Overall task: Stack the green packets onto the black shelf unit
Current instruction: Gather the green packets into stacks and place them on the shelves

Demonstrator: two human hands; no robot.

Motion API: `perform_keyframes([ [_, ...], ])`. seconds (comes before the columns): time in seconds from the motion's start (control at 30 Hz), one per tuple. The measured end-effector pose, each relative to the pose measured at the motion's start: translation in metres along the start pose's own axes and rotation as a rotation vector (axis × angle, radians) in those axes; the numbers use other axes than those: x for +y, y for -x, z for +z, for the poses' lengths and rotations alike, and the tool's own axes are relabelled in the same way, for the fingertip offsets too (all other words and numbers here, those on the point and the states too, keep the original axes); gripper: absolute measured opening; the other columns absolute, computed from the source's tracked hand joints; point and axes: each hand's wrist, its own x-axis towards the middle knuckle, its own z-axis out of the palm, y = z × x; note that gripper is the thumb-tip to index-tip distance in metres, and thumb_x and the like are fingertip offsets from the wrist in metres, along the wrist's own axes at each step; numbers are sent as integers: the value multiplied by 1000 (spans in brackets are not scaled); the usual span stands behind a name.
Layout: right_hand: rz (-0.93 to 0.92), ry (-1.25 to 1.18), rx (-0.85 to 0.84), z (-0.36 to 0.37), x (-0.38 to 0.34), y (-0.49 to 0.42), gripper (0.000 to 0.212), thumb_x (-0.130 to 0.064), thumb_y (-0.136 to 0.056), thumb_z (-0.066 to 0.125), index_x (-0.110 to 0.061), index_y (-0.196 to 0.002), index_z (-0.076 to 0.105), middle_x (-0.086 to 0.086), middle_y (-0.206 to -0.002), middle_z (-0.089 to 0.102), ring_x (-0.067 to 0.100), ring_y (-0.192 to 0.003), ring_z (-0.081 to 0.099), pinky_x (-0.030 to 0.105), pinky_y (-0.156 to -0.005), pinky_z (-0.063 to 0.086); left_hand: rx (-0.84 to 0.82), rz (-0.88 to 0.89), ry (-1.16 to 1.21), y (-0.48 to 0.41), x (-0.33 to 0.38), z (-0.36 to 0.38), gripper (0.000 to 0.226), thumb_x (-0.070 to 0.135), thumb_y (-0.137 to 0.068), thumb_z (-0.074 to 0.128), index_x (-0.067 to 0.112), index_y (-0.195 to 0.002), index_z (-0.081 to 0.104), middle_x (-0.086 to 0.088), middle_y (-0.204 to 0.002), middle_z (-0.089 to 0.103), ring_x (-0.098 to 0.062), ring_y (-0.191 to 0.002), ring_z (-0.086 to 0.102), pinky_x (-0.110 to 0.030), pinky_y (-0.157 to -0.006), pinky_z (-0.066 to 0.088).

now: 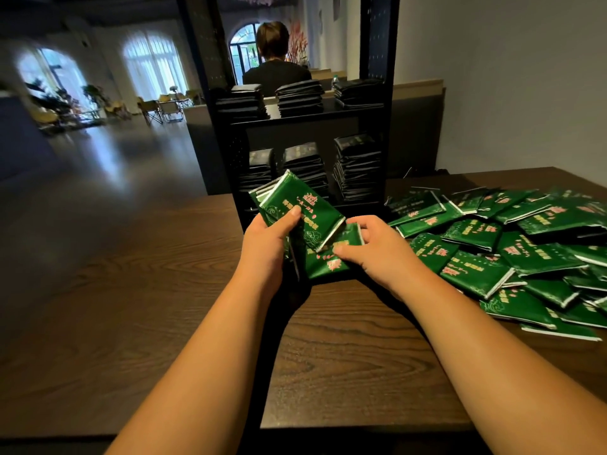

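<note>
Dark tabletop (131, 290) near black shelf (295, 121): left hand (266, 244), fingers around packet bundle (305, 205); right hand (377, 247), fingers around single packet (328, 266).

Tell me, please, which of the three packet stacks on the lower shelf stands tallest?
The right-hand stack on the lower shelf of the black shelf unit: its top rises clearly above those of the middle stack and the left stack.

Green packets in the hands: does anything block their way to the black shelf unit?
Nothing visible does. Both the left hand and right hand hold green packets just in front of the black shelf unit, whose open side faces them. Stacks already sit on both shelves.
</note>
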Motion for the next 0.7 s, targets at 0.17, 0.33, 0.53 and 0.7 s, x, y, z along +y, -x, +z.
perform_keyframes([
  [0.17, -61, -133, 367, -17, 1, 1, 14, -18, -93, 80, -28, -102, 77, -6, -95, 80, 14, -91, 76, 43, -87, 64, 123, 111, -213, -2, -2, -8, 48, 34, -91, 80, 21, -134, 61, -6, -125, 77, -26, -111, 77, -55, -100, 62],
  [0.33, -184, -380, 435, -21, -6, 8, 30, -14, -96, 78, -34, -119, 77, -11, -109, 79, 8, -100, 76, 34, -84, 65, 109, 118, -323, -6, -8, -3, 50, 21, -106, 69, 17, -148, 43, -5, -132, 66, -17, -113, 70, -29, -84, 58],
  [0.53, -201, -282, 369, -18, -8, 10, 62, -18, -93, 84, -31, -147, 57, -8, -126, 71, -1, -102, 74, 21, -74, 62, 42, 66, -271, -4, -7, -3, 50, 7, -105, 66, 21, -150, 49, -6, -134, 69, -25, -122, 68, -43, -96, 59],
  [0.7, -204, -166, 209, -9, -10, 10, 35, -17, -94, 82, -33, -120, 63, -2, -113, 74, 14, -99, 77, 41, -79, 68, -185, 37, -240, 8, -10, 5, 47, -3, -103, 61, 20, -144, 58, -9, -134, 74, -30, -127, 70, -51, -108, 57],
])
